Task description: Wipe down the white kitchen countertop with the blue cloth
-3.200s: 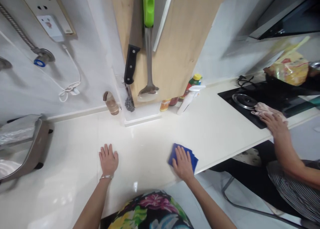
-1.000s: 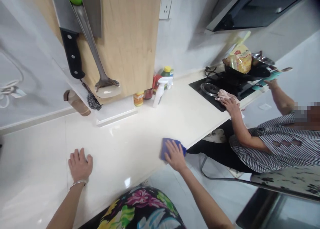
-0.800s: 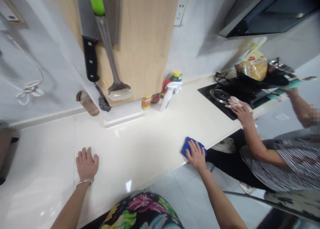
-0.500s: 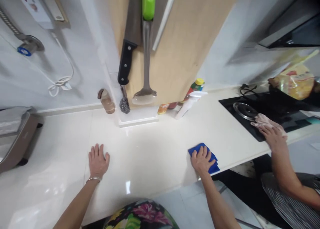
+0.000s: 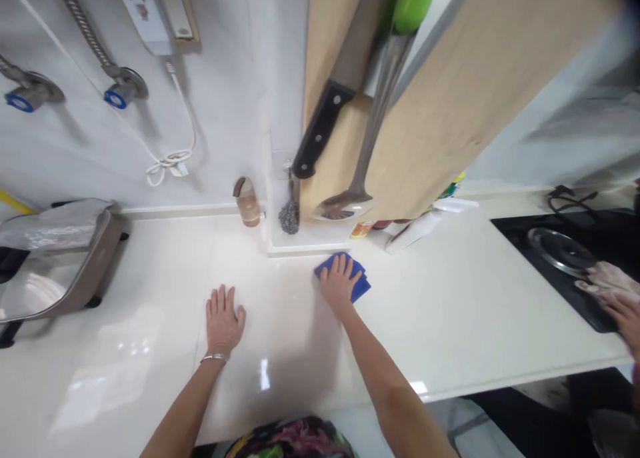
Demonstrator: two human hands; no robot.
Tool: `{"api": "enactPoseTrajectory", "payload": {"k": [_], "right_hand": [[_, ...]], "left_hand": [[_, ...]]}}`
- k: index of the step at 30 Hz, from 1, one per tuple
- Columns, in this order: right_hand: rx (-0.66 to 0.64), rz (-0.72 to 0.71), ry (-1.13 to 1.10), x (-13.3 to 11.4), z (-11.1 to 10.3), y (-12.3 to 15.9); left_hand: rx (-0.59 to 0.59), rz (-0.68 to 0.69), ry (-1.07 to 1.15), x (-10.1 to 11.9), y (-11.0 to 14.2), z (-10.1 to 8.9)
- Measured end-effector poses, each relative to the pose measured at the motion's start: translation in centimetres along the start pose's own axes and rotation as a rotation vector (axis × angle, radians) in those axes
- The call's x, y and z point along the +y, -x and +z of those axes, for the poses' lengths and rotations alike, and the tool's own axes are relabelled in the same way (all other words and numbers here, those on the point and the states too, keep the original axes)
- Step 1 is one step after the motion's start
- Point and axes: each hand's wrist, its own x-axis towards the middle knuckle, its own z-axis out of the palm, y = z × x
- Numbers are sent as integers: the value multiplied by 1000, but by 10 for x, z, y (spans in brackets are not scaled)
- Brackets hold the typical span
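Observation:
My left hand [image 5: 224, 319], with a bracelet at the wrist, rests flat on the white countertop [image 5: 280, 338], fingers stretched and nothing held. To its right, my right hand [image 5: 338, 286] presses with spread fingers on a folded blue cloth [image 5: 359, 290]. The cloth lies against the counter, just in front of the low white ledge [image 5: 300, 250] at the pillar's foot. Part of the cloth is hidden under my palm.
A knife [image 5: 320, 131] and a ladle [image 5: 370, 145] hang from a wooden board [image 5: 450, 98]. Beside the pillar stands a brown bottle [image 5: 247, 202]. An electric pan [image 5: 85, 265] sits left. Another person's hand [image 5: 625, 315] holds a pale cloth [image 5: 613, 281] on the black cooktop [image 5: 520, 235].
My right hand has slid the blue cloth left and away from me, toward the ledge. My left hand stays flat on the counter. The view has turned left.

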Motion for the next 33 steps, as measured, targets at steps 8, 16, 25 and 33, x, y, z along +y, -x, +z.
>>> {"api": "enactPoseTrajectory", "payload": {"k": [8, 16, 25, 33], "right_hand": [[-95, -376, -46, -77, 7, 49], [-181, -847, -100, -144, 11, 66], [-194, -913, -206, -126, 7, 107], [-254, -922, -160, -56, 2, 188]], "left_hand": [[10, -3, 20, -1, 3, 1], [67, 24, 7, -9, 8, 10], [142, 65, -23, -18, 10, 16], [175, 68, 99, -22, 13, 20]]}}
